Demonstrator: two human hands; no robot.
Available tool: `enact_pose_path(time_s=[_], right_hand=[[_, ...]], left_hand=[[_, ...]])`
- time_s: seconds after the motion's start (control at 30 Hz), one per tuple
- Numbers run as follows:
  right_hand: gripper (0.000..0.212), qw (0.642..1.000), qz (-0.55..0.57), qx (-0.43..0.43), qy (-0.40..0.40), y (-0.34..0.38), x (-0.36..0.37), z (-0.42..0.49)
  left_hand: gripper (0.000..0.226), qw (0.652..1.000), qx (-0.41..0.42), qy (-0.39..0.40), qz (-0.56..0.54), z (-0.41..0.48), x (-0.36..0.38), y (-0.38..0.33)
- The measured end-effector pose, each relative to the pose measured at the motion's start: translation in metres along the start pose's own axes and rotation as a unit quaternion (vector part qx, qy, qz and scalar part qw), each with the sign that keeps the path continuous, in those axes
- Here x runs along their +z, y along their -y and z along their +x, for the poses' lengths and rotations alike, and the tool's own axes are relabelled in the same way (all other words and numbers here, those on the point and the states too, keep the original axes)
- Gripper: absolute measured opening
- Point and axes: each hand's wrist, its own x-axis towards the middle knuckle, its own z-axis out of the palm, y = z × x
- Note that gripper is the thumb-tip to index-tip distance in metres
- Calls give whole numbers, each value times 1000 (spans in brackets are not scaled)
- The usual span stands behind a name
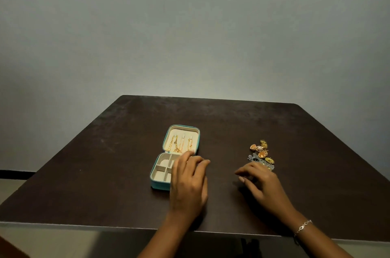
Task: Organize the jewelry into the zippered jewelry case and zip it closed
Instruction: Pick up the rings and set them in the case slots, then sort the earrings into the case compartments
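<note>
Hands came first, nearest the viewer, reaching over the front edge of the dark brown wooden worktop (211, 122). The left hand (187, 177) hovered over the right side of the small teal zippered jewelry case (162, 184), its grip open with fingers spread and nothing in it, probably placed there to steady the case or tend its cream compartments. The right hand (259, 181), a thin silver bracelet (302, 227) on its wrist, lay loosely curled; whether its grip held a small piece could not be told. It sat just in front of the loose pile of gold, orange and silver jewelry (260, 153), likely to pick from it. Further back, the case's open lid held thin gold chains (179, 143) hung from its hooks. Bare worktop lay between pile and case, so nothing blocked the path. A plain grey wall (190, 25) stood behind.
</note>
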Motion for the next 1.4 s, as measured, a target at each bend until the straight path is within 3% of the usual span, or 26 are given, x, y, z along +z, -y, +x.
enact_pose_path(time_s=[0.13,0.33,0.53,0.8,0.93,1.23,1.4], right_hand=[[18,995,9,52,-79,-22,-18,7],[15,969,27,192,-154,-64,-32,34],[20,963,-31,245,-111,-95,-35,70],[28,952,-168,257,-16,-124,-31,97],[17,946,-212,246,-4,-128,-27,100],[8,972,-53,212,-90,-94,-40,85],[12,983,75,169,2,-42,-43,59]], left_hand=[[28,997,67,28,-40,10,19,-25],[21,994,51,87,-44,24,58,-38],[25,991,9,128,-23,18,72,-30],[23,991,31,126,-18,16,80,-30],[23,992,31,119,-17,17,81,-28],[19,992,30,120,-32,17,84,-25],[20,992,18,107,-60,18,82,-26]])
